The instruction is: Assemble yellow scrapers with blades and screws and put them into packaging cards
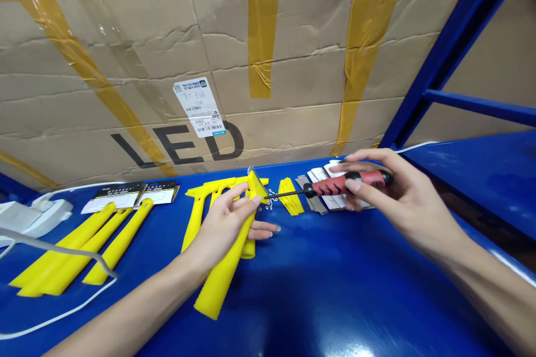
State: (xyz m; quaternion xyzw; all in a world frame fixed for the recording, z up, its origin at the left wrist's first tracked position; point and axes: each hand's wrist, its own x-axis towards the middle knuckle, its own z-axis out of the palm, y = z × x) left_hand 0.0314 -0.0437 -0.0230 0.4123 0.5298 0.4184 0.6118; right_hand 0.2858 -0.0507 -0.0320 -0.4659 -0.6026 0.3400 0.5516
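My left hand (224, 220) is closed around a yellow plastic scraper (224, 273), its handle slanting down toward me and its head, with a thin edge piece, pointing up. In my right hand (389, 195) is a screwdriver (329, 186) with a red and black handle, gripped between thumb and fingers. Its shaft runs left, and the tip meets the scraper's head near my left thumb. Behind the left hand lie more yellow scraper handles (193, 220), partly hidden. Small screws (271, 199) are scattered just past the tip.
Yellow wedge-shaped pieces (290, 196), grey blades (310, 203) and white packets (330, 201) lie along the back. Yellow handles (121, 245) and black-and-white cards (115, 196) lie left, near a white power strip (36, 220) and cable. A taped cardboard box (301, 106) stands behind the blue table (335, 301).
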